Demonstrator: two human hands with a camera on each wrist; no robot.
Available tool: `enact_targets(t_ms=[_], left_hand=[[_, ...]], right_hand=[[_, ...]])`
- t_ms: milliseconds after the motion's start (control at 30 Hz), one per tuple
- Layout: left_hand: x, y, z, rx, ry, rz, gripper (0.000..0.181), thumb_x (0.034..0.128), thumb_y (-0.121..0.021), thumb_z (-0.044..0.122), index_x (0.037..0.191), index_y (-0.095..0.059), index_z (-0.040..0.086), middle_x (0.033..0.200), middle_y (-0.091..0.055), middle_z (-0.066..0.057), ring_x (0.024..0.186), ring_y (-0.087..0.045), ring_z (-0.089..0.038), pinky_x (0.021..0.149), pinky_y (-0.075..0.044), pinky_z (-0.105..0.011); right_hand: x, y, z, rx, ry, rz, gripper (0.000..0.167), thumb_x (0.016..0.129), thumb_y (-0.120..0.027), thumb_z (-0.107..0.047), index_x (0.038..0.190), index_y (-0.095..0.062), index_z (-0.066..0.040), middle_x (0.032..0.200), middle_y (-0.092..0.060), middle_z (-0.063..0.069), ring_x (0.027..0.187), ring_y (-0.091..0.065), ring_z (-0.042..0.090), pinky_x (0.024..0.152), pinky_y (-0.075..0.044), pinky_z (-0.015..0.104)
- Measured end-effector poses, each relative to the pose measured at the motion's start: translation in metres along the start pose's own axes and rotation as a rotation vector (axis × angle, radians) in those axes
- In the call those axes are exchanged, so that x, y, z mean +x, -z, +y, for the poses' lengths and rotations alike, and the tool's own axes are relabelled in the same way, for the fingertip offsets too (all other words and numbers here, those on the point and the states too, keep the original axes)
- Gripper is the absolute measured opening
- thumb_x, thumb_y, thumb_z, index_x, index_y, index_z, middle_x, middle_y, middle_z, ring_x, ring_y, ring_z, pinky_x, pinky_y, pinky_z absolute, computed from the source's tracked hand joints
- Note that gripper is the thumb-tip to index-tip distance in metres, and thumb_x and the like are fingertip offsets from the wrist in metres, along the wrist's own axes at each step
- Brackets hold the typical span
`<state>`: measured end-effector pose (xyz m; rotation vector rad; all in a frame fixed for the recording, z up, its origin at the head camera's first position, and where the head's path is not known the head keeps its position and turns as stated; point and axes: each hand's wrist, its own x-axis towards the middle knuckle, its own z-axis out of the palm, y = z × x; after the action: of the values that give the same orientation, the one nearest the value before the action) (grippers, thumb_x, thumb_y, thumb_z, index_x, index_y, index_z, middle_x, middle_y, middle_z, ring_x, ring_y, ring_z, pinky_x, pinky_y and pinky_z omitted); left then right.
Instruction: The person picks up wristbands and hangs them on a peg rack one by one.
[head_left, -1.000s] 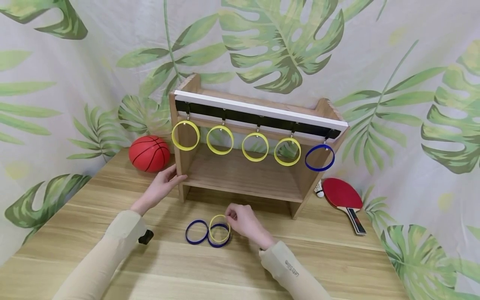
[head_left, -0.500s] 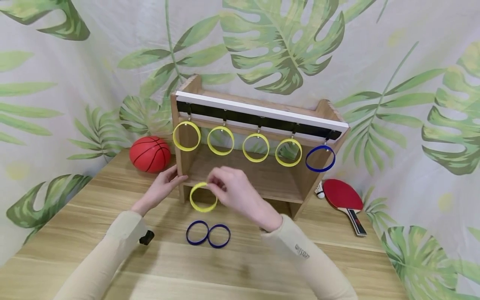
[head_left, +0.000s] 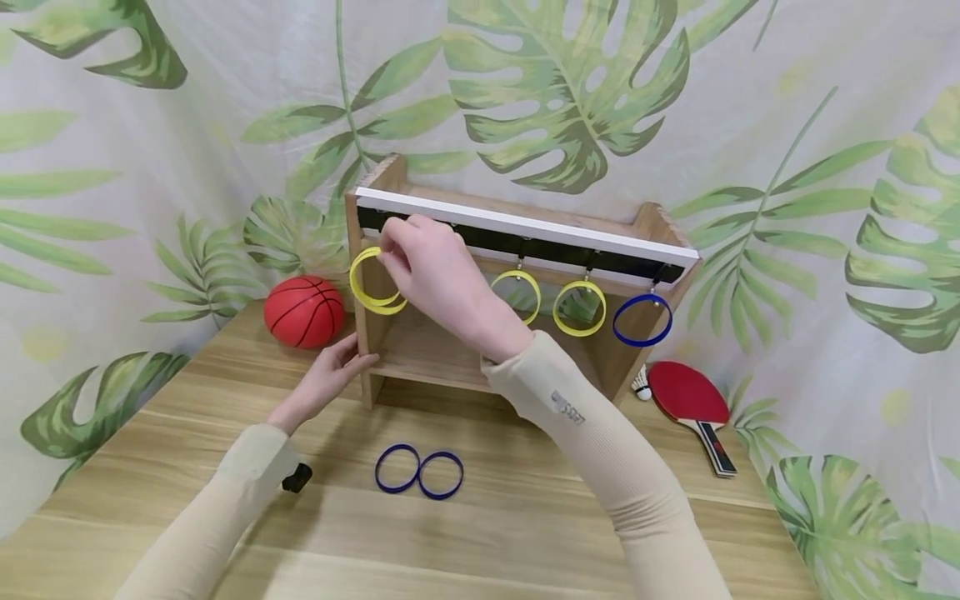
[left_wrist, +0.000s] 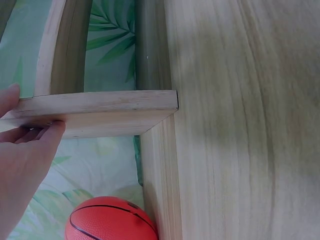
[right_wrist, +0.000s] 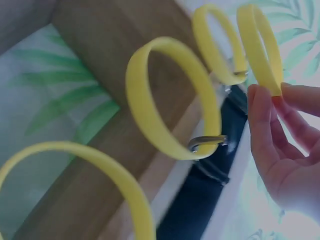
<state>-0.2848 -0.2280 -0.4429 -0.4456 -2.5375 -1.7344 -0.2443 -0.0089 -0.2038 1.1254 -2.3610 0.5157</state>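
A wooden shelf unit (head_left: pixel 408 348) stands on the table with a row of hooks along its front. Yellow rings (head_left: pixel 579 332) hang there, and a blue ring (head_left: pixel 641 342) hangs at the right end. My right hand (head_left: pixel 444 279) pinches another yellow ring (right_wrist: pixel 251 47) between thumb and fingers, in front of the leftmost hook. In the right wrist view that ring is beside a hanging yellow ring (right_wrist: pixel 204 42), whose hook shows. My left hand (head_left: pixel 324 385) grips the unit's left side panel (left_wrist: pixel 110 107), thumb on one face and fingers on the other.
Two blue rings (head_left: pixel 380 485) lie touching on the table in front of the unit. Left of it sits a red ball (head_left: pixel 303 312). On the right are a shuttlecock (head_left: pixel 642 385) and a red paddle (head_left: pixel 686 392). A small black object (head_left: pixel 297 477) lies by the left sleeve.
My right hand has lifted the yellow ring from above the blue rings on the table, up and left to the leftmost hook. The left hand stays on the side panel.
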Motion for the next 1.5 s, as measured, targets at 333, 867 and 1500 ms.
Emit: enact_targets(t_ms=[333,867,1500], left_hand=[[-0.002,0.000,-0.003,0.001,-0.010,0.002,0.062,0.1024,-0.055,0.031,0.156,-0.031,0.011,0.154,-0.043,-0.018,0.142,-0.041,-0.035,0.108,-0.047,-0.033],[0.000,0.000,-0.005,0.004,-0.031,-0.004,0.061,0.1029,-0.054,0.029,0.156,-0.031,0.010,0.153,-0.044,-0.019,0.142,-0.041,-0.035,0.104,-0.047,-0.024],[0.000,0.000,-0.003,0.006,-0.013,0.005,0.063,0.1024,-0.055,0.032,0.157,-0.030,0.014,0.156,-0.041,-0.016,0.144,-0.039,-0.035,0.112,-0.041,-0.053]], right_hand=[[0.018,-0.014,0.009,-0.051,-0.087,-0.040,0.010,0.098,-0.060,-0.015,0.095,-0.067,-0.009,0.091,-0.065,0.004,0.081,-0.058,0.014,0.071,-0.049,0.024],[0.020,-0.024,-0.002,-0.228,-0.141,0.007,0.014,0.100,-0.055,-0.020,0.096,-0.068,-0.016,0.089,-0.066,0.000,0.076,-0.066,0.020,0.059,-0.054,0.030],[-0.049,-0.025,-0.003,-0.040,-0.018,0.063,0.008,0.096,-0.063,-0.016,0.097,-0.069,-0.010,0.090,-0.067,0.002,0.074,-0.061,0.012,0.062,-0.053,0.023]])
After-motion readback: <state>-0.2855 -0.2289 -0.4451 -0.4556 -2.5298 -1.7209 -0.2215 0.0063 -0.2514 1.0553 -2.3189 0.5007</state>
